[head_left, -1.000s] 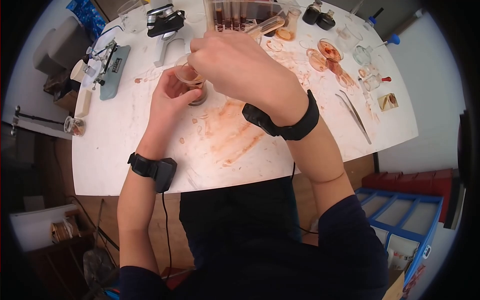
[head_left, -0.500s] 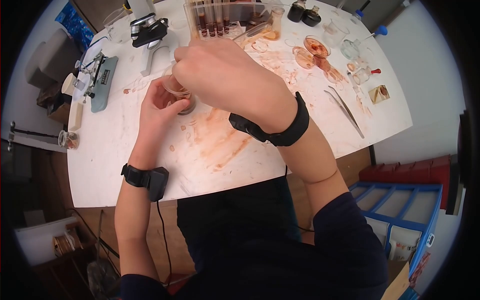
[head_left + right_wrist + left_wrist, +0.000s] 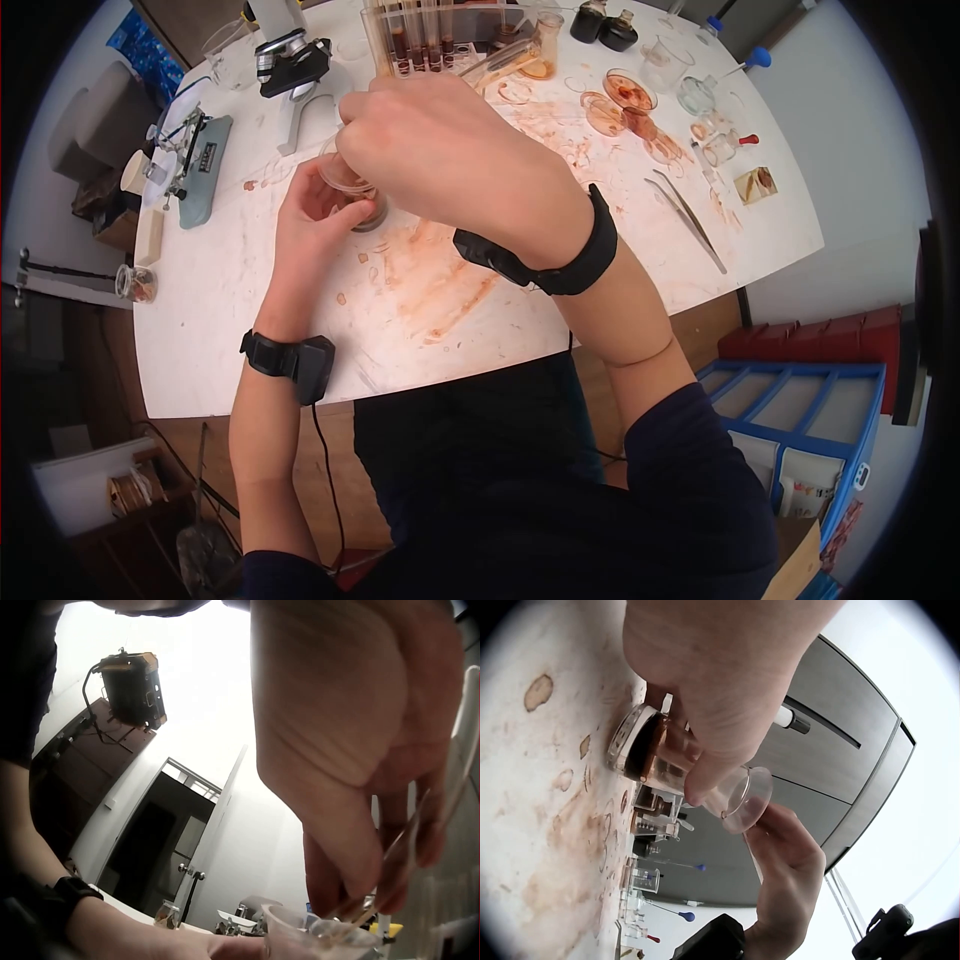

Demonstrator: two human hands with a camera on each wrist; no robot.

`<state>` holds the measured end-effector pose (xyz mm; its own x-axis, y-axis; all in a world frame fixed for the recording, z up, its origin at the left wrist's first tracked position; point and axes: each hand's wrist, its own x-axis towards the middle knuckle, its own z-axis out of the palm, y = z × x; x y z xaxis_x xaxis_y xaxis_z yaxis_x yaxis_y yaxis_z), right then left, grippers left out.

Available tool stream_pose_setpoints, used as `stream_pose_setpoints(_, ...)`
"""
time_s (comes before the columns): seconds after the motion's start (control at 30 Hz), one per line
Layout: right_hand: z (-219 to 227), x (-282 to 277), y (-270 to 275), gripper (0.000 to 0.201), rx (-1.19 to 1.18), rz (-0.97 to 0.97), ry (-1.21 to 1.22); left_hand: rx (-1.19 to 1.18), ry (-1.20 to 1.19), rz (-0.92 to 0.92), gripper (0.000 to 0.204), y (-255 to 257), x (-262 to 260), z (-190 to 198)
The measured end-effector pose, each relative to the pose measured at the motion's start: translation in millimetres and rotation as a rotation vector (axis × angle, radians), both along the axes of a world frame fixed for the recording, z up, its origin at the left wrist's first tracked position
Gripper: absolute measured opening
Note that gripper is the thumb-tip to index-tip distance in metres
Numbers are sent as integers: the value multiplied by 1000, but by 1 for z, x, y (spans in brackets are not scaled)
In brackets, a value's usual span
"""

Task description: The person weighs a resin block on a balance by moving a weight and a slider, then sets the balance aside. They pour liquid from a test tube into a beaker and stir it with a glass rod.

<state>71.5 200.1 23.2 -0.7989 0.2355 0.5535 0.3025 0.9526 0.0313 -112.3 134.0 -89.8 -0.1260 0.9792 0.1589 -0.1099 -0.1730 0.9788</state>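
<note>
My left hand (image 3: 318,212) grips a clear vessel (image 3: 676,761), its fingers and thumb curled round the side. Dark liquid sits low in the vessel, and a wide clear rim (image 3: 750,801) flares at its top. Close over that rim, my right hand (image 3: 440,145) pinches a thin pale tool (image 3: 409,859) that slants down into the mouth. The back of the right hand hides most of this tool in the head view; I cannot tell its exact kind.
Behind the hands stand a microscope (image 3: 293,62) and a rack of test tubes (image 3: 432,45). A balance (image 3: 207,165) is on the left. Tweezers (image 3: 688,220), stained petri dishes (image 3: 630,90), dark bottles (image 3: 619,35) and a flask (image 3: 541,60) lie or stand to the right. Reddish smears mark the white tabletop (image 3: 520,330).
The head view has shifted, so table and hands appear further left and slightly lower. Both hands stay at the vessel, with the right one still over its rim.
</note>
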Motion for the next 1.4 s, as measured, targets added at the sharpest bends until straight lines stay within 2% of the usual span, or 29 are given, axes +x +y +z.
stream_pose_setpoints(0.5, -2, -2, 1, 7, -29, -8, -51, -6, 41, 13, 56, 0, -3, -1)
stream_pose_setpoints(0.6, 3, -2, 7, 5, 41, -17, -45, 8, 33, 7, 56, 2, -4, -4)
stream_pose_setpoints(0.8, 9, 2, 37, 22, -161, 40, 276, 32, 48, 20, 55, 1, -4, -1)
stream_pose_setpoints(0.83, 15, 5, 42, 22, -118, 54, 285, 35, 53, 22, 55, 2, -3, -2)
stream_pose_setpoints(0.97, 33, 14, 37, 33, -322, -60, 342, 29, 49, 14, 55, 3, -5, -3)
stream_pose_setpoints(1.07, 29, 12, 45, 34, -331, -92, 456, 26, 46, 11, 55, 3, -6, -4)
stream_pose_setpoints(1.2, 17, 2, 59, 35, -513, -188, 628, 29, 16, 0, 55, 3, -6, -5)
stream_pose_setpoints(1.4, 2, -2, 74, 32, -482, -216, 694, 38, 8, -11, 57, 5, -8, -7)
